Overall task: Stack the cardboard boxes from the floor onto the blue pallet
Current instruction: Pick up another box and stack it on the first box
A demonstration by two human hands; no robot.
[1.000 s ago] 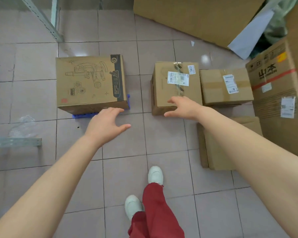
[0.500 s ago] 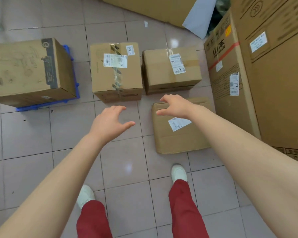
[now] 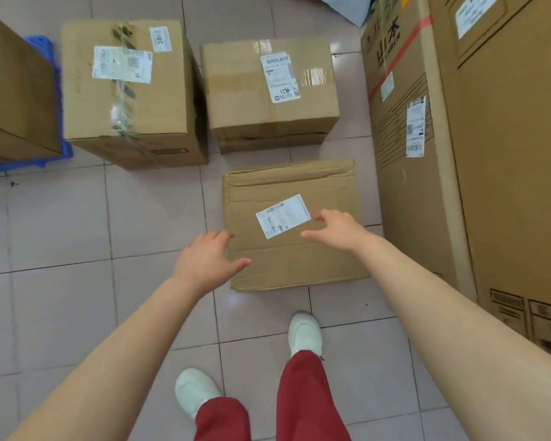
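Both bare arms reach forward and down from the near corners, converging toward the middle. The left hand [image 3: 206,262] is spread, palm down, fingers pointing far and slightly right, thumb stretched out to the right. The right hand [image 3: 337,231] sits a little farther and to the right, also unclenched, its fingers curled loosely and pointing left, thumb extended leftward. Neither hand grips anything. The hands are apart from each other. Below them, two legs in red trousers stand with white shoes, the right foot [image 3: 304,334] farther forward than the left foot [image 3: 194,389].
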